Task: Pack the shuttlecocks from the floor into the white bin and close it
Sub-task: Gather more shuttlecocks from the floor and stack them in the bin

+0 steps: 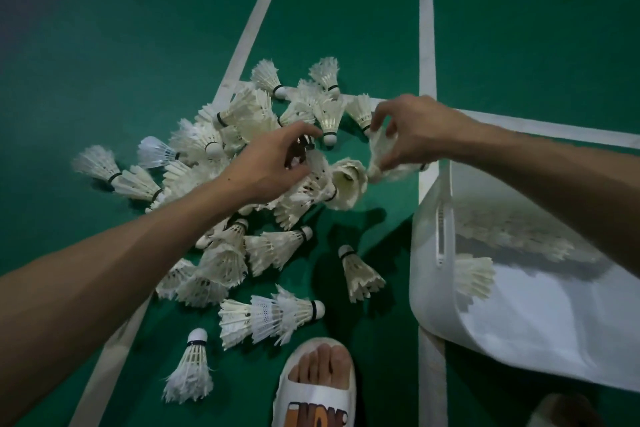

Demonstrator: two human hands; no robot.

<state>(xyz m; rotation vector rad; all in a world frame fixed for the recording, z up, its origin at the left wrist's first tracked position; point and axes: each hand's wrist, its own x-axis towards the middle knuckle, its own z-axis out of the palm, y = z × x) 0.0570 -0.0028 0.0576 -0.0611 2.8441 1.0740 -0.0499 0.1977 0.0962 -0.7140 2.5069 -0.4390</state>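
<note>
**Head view, looking down on the court.** A heap of white feather shuttlecocks [270, 246] lay on the green floor [104, 45], sprawled beside a white court line [426, 28]. A few strays lay nearer a foot in a white slipper [317, 390] at the bottom edge. My left hand [273, 166] hung over the middle of the heap, fingers curled and fingertips down among the feathers. I could not tell whether it had hold of anything. My right hand [412, 132], at the heap's right edge, pinched a shuttlecock [379, 152] by its feathers between thumb and curled fingers. Motion blur hid whether a second one sat in the same grip. The white bin [429, 274] stood open at the right, near the heap, its slotted wall turned toward it. The packed shuttlecocks [474, 277] lay inside: one sat sharp against that wall, and the others formed a blurred layer farther in.
</note>
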